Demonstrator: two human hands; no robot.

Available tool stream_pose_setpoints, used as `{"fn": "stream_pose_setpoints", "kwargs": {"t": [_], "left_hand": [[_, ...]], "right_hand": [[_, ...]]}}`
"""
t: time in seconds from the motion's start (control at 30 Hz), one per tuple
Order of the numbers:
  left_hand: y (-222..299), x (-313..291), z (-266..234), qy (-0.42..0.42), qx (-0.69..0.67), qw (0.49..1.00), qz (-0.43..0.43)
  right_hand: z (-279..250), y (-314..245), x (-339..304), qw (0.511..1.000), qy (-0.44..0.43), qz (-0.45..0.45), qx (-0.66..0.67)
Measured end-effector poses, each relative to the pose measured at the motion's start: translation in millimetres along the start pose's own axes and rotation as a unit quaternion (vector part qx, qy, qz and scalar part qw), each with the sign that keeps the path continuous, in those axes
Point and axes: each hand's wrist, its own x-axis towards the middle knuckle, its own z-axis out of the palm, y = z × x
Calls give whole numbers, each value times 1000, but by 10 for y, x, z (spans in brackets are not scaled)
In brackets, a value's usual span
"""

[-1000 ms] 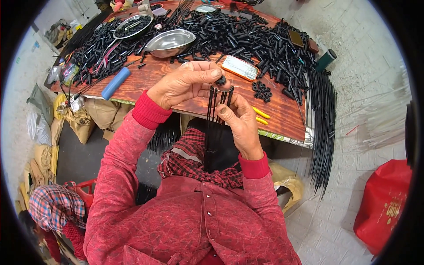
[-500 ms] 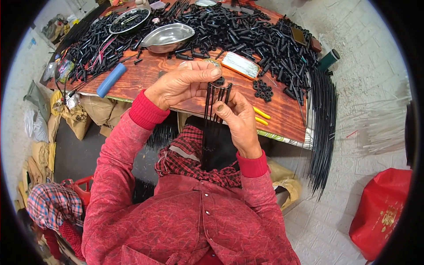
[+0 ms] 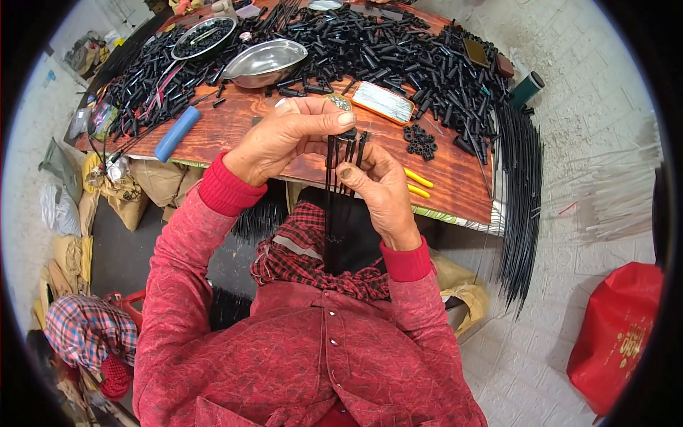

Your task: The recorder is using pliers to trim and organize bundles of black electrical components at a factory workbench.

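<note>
Left hand [image 3: 288,139] is pinching a small black cap [image 3: 348,134] onto one of the thin black rods [image 3: 340,186] that the right hand [image 3: 380,191] is gripping upright over the wooden table [image 3: 455,167] edge; keeping the rod steady and cap square seems best.
</note>
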Motion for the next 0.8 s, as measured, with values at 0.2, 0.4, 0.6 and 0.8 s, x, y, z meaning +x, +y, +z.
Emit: {"fn": "stream_pose_setpoints", "kwargs": {"t": [0.2, 0.4, 0.6, 0.8], "left_hand": [[-45, -49, 163, 55, -3, 998, 3], [-56, -59, 127, 51, -35, 998, -14], [16, -63, 80, 6, -38, 999, -36], [89, -96, 58, -26, -22, 998, -53]], "right_hand": [[-32, -30, 3, 1000, -8, 12, 3], [-48, -42, -5, 1000, -22, 19, 5], [-47, -32, 0, 998, -58, 23, 31], [-29, -25, 31, 995, -84, 29, 49]]}}
